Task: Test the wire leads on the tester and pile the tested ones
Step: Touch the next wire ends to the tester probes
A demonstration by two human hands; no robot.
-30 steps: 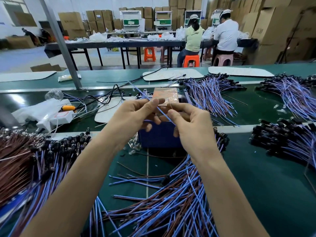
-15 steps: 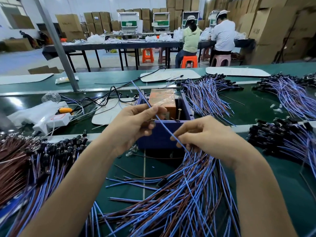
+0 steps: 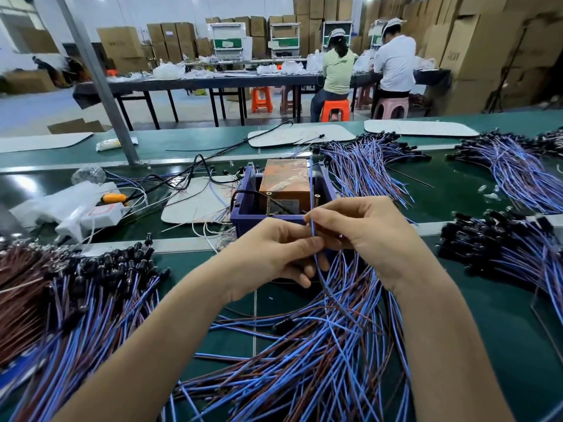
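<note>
Head view: left hand and right hand both pinch one blue wire lead just short of the tester, mid tabletop. Risk: its lower end runs into the loose pile by the near edge, so lifting may snag and drag neighbours.

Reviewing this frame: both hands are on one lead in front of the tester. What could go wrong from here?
1. The blue wire lead, pinched by the left hand and right hand, runs down into the tangled pile below. Lifting it may drag neighbours along.
2. The left-side pile looks much the same as that one, so a tested lead could land among untested ones.
</note>
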